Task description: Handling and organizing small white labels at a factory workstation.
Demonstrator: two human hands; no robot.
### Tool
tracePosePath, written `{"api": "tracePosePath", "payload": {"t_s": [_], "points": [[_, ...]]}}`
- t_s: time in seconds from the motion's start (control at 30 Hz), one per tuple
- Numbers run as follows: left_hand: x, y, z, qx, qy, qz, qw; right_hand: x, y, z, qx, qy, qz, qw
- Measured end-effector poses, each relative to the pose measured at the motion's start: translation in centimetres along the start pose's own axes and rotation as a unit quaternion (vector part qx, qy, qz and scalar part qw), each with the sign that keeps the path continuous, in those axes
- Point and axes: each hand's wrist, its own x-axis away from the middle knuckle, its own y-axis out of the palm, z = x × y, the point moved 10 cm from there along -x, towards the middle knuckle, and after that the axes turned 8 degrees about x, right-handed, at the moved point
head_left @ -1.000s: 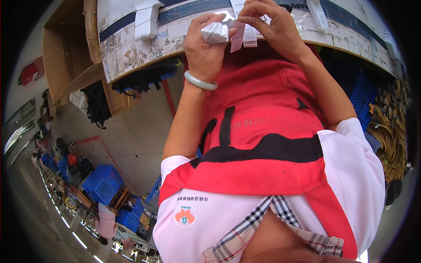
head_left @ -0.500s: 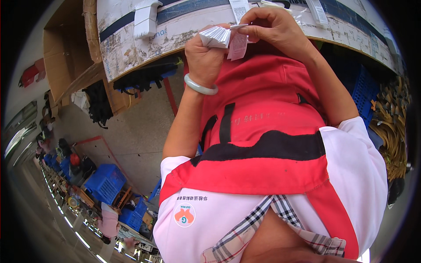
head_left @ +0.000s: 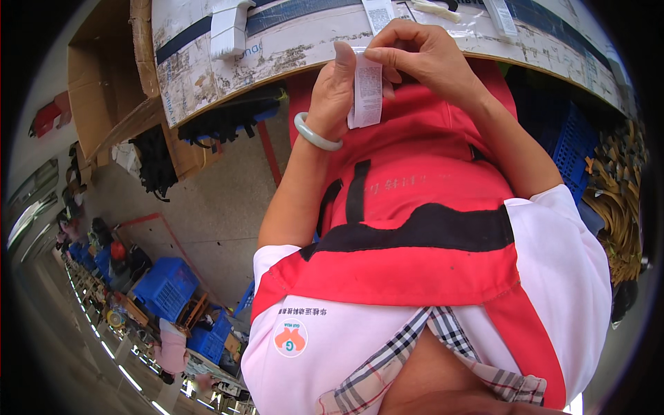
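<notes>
My left hand (head_left: pixel 333 95), a pale bangle (head_left: pixel 318 133) on its wrist, holds a bundle of white printed labels (head_left: pixel 367 99) just off the table's near edge. The labels hang lengthwise with a printed face up. The left thumb stands raised beside them, while the other fingers curl behind, their tips showing past the right side. With thumb and forefinger, my right hand (head_left: pixel 430 63) pinches the top end of the labels. How many labels lie in the bundle cannot be seen.
On the worn, cardboard-covered table (head_left: pixel 290 52) lie a white label stack (head_left: pixel 229 31) at left, a printed label strip (head_left: pixel 379 14) in the middle and another strip (head_left: pixel 501 19) at right. A cardboard box (head_left: pixel 104 90) stands left; a blue crate (head_left: pixel 573 145) sits below at right.
The fanned labels in my left hand are now lengthwise with a printed face showing. My left thumb has lifted, and my right hand has moved slightly left onto their top end.
</notes>
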Motion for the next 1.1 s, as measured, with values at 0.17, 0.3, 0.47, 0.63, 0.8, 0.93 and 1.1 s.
{"api": "tracePosePath", "payload": {"t_s": [0.17,0.3,0.47,0.63,0.8,0.93,1.1], "points": [[0.2,-0.1,-1.3,-0.046,-0.025,-0.001,0.999,0.0,-0.3,1.4,0.033,-0.032,0.05,0.998],[0.2,0.1,-1.6,0.025,-0.032,-0.047,0.998,0.2,-0.5,-0.1,0.074,-0.074,0.041,0.994],[-0.1,-0.2,-1.7,0.029,-0.04,-0.041,0.998,-0.1,-0.8,-0.8,0.128,-0.057,0.012,0.99],[0.2,0.5,-1.4,-0.029,0.004,-0.055,0.998,-0.4,0.3,-1.5,0.146,-0.09,-0.048,0.984],[0.3,0.9,-2.3,-0.043,-0.076,-0.089,0.992,-0.4,0.4,1.1,0.058,-0.029,-0.047,0.997],[0.0,0.5,-2.3,0.008,-0.088,-0.065,0.994,-1.8,-1.4,-1.0,0.198,-0.135,0.031,0.97],[-0.4,0.5,-2.5,0.005,-0.069,-0.05,0.996,-4.8,-6.0,-3.4,0.459,-0.214,0.231,0.831]]}}
